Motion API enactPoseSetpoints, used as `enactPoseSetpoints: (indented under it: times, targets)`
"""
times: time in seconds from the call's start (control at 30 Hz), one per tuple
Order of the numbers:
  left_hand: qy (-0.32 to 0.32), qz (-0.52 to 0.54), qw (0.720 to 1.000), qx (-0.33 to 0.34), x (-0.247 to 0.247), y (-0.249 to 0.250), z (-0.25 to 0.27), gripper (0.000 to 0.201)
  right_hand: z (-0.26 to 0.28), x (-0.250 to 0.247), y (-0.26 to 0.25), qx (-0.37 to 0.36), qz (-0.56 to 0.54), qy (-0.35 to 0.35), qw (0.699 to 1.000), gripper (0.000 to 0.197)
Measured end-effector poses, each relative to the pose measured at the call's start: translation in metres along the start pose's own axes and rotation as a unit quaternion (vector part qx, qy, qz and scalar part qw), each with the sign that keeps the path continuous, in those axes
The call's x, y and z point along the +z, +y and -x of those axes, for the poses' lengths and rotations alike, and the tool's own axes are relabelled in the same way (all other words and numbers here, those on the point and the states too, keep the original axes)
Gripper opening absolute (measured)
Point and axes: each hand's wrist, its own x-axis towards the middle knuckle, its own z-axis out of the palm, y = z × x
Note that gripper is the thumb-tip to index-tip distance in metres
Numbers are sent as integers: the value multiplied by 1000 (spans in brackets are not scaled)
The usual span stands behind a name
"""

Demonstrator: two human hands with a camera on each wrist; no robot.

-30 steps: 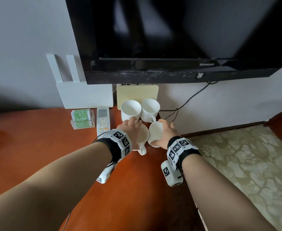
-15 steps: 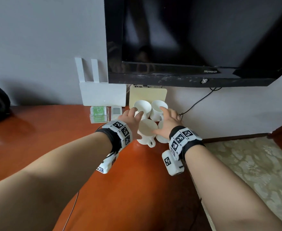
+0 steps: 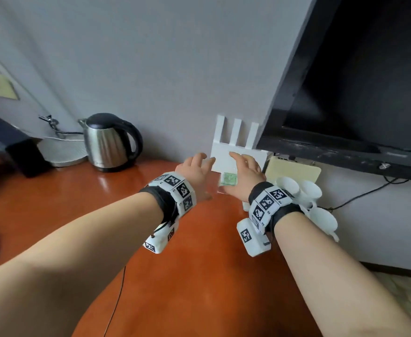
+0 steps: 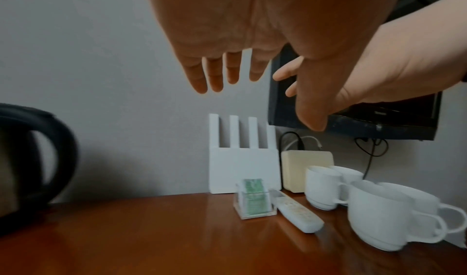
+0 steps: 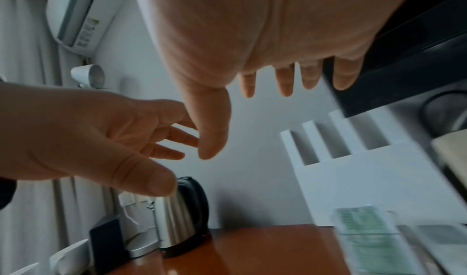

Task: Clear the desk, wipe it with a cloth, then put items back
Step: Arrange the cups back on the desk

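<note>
Both hands hover empty above the reddish wooden desk (image 3: 199, 276), fingers spread. My left hand (image 3: 194, 169) (image 4: 242, 39) and right hand (image 3: 244, 171) (image 5: 265, 39) reach toward the white router (image 3: 236, 152) (image 4: 242, 171) against the wall. A clear holder with green packets (image 3: 228, 180) (image 4: 254, 199) sits between the hands, a white remote (image 4: 295, 211) beside it. Several white cups (image 3: 306, 195) (image 4: 374, 207) stand grouped at the right, behind my right wrist.
A steel kettle (image 3: 109, 142) (image 5: 177, 215) stands on its base at the back left, next to a dark box (image 3: 27, 154). A cream box (image 3: 294, 172) leans behind the cups. The black TV (image 3: 357, 81) hangs over the desk's right end.
Both hands have let go of the cups and moved left toward the router. The view has swung left, so the kettle now shows.
</note>
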Motion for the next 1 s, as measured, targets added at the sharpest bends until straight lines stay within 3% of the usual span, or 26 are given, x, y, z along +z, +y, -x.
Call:
enactPoseSetpoints:
  times: [0.33, 0.57, 0.73, 0.87, 1.0]
  targets:
    - [28, 1, 995, -91, -41, -219, 68, 94, -27, 82, -211, -94, 18, -62, 993, 91]
    - [56, 15, 974, -220, -65, -383, 122, 91, -53, 150, -363, -184, -17, -120, 975, 85]
    - [34, 41, 936, -349, -65, -488, 167, 86, -67, 199, -452, -242, -21, -184, 952, 73]
    - [-3, 71, 911, -407, -49, -547, 182, 90, -91, 233, -511, -251, -21, -201, 947, 71]
    - [-16, 113, 899, -424, -32, -580, 174, 89, -122, 265, -558, -243, -24, -199, 949, 67]
